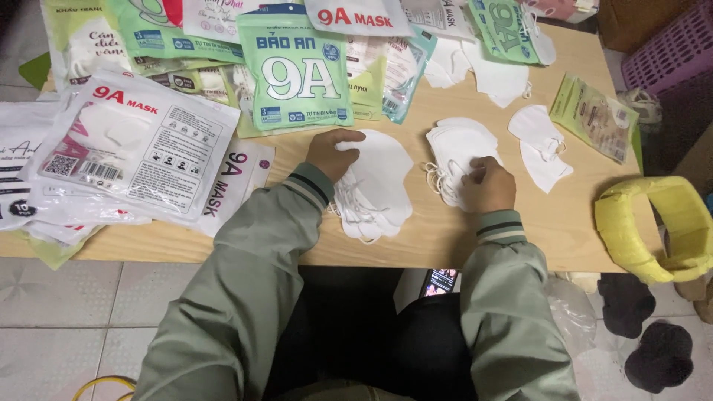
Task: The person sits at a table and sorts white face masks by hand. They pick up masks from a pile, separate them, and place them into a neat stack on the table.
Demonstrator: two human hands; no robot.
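On the wooden desk (572, 67), right in front of the person, sit two stacks of white face masks. Left hand (332, 152) rests on the bigger stack (379, 186), fingers curled over its top edge, more pressing than pinching as far as I can tell. Right hand (488, 184) sits on the smaller stack (454, 148), fingers bent down onto the masks near the ear loops; can't tell if it actually has one pinched or is just touching.

Progress-wise I'd guess somewhere in the middle: two stacks are gathered, but loose masks (541, 145) lie just to the right, and more white ones (483, 67) are scattered further back. Nothing looks bagged from these stacks yet.

Far side and left of the desk are buried in printed mask pouches, a green one (297, 70) standing out in the middle and big white ones (137, 145) at the left. A small greenish packet (594, 115) lies at the right, and a yellow tape-wrapped ring (657, 226) hangs off the right edge. Tiled floor (74, 297) below, purple plastic basket (668, 48) top right.
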